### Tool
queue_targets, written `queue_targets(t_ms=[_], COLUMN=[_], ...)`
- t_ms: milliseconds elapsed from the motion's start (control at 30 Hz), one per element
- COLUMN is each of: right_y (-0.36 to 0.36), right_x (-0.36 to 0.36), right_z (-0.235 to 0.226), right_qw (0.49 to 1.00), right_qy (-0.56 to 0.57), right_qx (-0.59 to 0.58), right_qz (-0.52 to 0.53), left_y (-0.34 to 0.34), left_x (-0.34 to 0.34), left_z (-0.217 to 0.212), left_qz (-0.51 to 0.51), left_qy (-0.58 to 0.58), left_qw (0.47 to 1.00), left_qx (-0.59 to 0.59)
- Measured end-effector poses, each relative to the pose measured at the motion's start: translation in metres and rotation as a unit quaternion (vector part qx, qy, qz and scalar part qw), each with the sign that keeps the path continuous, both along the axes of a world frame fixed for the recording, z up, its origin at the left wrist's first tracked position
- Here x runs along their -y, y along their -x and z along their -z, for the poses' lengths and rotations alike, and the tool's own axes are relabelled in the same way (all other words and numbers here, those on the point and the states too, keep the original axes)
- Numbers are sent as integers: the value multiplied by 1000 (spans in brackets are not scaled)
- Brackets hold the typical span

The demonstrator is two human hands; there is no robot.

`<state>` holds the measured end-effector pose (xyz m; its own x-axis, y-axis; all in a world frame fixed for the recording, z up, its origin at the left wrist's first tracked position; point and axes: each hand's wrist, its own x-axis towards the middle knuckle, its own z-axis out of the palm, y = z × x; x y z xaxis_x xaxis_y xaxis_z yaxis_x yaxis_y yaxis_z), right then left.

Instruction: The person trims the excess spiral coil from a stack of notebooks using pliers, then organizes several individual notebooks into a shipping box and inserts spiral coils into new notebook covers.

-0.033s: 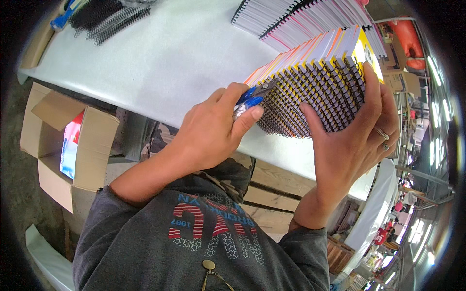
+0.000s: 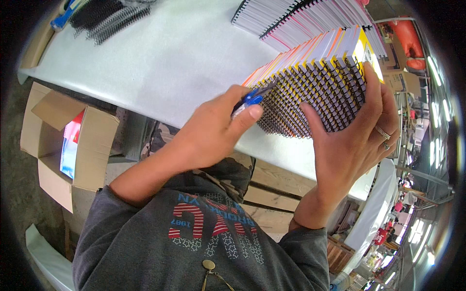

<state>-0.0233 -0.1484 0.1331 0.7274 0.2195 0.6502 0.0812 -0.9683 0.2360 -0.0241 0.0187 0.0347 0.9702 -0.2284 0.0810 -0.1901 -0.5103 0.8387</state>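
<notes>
Left hand (image 2: 213, 133): closed around a blue-handled tool (image 2: 251, 98), thumb pressed along its side, fingers curled under; only the blue handle and a bit of dark metal visible past the thumb.
Tool tip: pointed into the lower left end of the notebook stack (image 2: 315, 82), at the wire coils; whether touching a coil, cannot tell.
Right hand (image 2: 357, 140): spread open, palm flat against the right face of the stack, thumb (image 2: 313, 119) up along the coil side, fingers wrapped over the far corner; rings on two fingers (image 2: 383, 136).
Notebook stack: spiral-bound, black wire coils facing the camera, yellow, orange and white cover edges above; standing on edge on the white table (image 2: 160, 63), pinned between the two hands, just right of the left hand.
Second row of notebooks (image 2: 296, 17): behind the stack, white page edges and black spines, fanned toward the top edge of the view.
Loose black wire coils (image 2: 104, 17): far left of the stack, at the table's far corner, well apart from both hands.
Blue tool beside those coils (image 2: 65, 14): at the upper left rim, partly cut off.
Cardboard box (image 2: 65, 140): open, on the floor left of and below the stack, colourful flat items inside.
Wooden pallet slats (image 2: 272, 191): under the table edge, below the stack.
Sweatshirt (image 2: 194, 242): grey with a red and blue print, at the lower edge.
</notes>
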Motion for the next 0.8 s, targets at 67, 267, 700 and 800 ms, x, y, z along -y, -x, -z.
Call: queue_targets(t_ms=[67, 267, 700, 800], right_y=[0, 0, 1, 1], right_x=[1, 2, 3, 2], right_z=[0, 2, 2, 1], right_qw=[1000, 1000, 1000, 1000], right_qy=[2, 4, 3, 6], right_qx=[0, 13, 4, 0], right_qz=[5, -6, 0, 6], left_y=[-4, -4, -6, 4], left_x=[-5, -15, -16, -3], left_z=[5, 7, 5, 5], left_qz=[135, 191, 141, -5], left_qy=[377, 539, 360, -84], left_qw=[863, 678, 836, 996], left_qx=[-310, -462, -391, -2])
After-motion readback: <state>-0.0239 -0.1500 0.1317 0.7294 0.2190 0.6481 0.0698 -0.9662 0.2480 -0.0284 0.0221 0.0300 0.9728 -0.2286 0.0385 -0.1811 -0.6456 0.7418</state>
